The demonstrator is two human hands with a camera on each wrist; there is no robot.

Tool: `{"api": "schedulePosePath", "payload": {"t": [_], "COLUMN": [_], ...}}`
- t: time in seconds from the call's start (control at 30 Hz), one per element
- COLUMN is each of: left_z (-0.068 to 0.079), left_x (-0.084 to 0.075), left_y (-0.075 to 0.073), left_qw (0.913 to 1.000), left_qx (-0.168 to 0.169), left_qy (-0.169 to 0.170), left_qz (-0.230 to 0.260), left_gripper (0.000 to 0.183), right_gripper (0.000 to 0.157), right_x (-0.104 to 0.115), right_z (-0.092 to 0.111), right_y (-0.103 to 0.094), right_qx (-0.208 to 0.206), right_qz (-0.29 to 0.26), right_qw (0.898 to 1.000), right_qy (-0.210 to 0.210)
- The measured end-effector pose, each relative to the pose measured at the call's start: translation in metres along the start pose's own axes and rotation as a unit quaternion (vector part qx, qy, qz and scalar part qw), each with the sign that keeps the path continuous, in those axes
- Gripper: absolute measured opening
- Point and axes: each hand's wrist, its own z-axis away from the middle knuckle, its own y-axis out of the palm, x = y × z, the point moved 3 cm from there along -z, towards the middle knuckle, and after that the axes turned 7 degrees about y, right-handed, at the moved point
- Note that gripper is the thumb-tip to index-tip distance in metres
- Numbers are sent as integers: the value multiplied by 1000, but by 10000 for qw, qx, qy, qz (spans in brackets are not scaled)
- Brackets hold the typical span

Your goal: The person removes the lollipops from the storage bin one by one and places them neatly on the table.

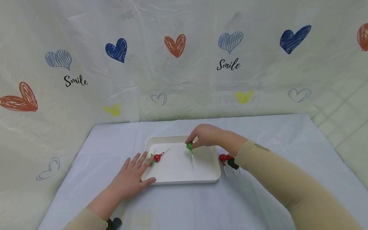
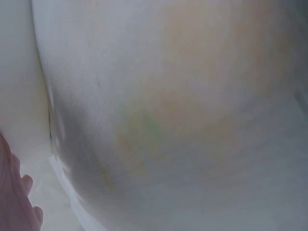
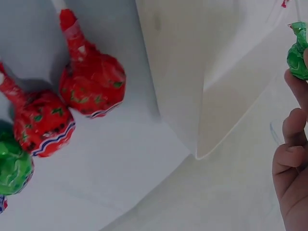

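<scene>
Pinched a green-wrapped lollipop [image 1: 189,146] by its ball between thumb and fingertips of the right hand [image 1: 206,135], closed down to the wrapper's width; held it over the right part of the white tray [image 1: 178,170], at the centre of the head view, with stick pointing toward the bottom of the frame; could not make out any contact between stick tip and tray floor; showed the same green ball, partly cut off, at the upper right of the right wrist view.

Spread the left hand [image 1: 132,175] at the tray's left side, fingers apart and extended, gripping nothing, thumb at the near left corner; had a red-wrapped lollipop [image 1: 157,158] lying in the tray just beside those fingertips, stick toward the upper right; had a partly hidden green lollipop [image 1: 152,159] next to it; could not tell of any touch between fingers and wrappers.

Had two red lollipops [image 3: 94,86] side by side just outside the tray, right of it in the head view; had an outer green lollipop [image 3: 13,166] beside them, at the left edge of the right wrist view.

Wore beige sleeves [image 1: 279,169]; worked on a white-covered table [image 1: 184,214], before a pale backdrop [image 1: 176,8] printed with hearts and "Smile" across the upper frame; caught mostly blurred pale surface in the left wrist view, with fingers at lower left.
</scene>
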Motion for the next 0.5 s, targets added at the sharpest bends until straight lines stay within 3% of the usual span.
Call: {"api": "schedulePosePath", "payload": {"t": [0.5], "left_z": [0], "left_x": [0], "left_y": [1], "left_qw": [9999], "left_qx": [-108], "left_qy": [17], "left_qz": [104], "left_gripper": [87], "right_gripper": [30], "right_x": [-62], "right_z": [66], "right_y": [-11], "right_qx": [-490], "right_qz": [-375], "right_qw": [9959], "right_qy": [667]}}
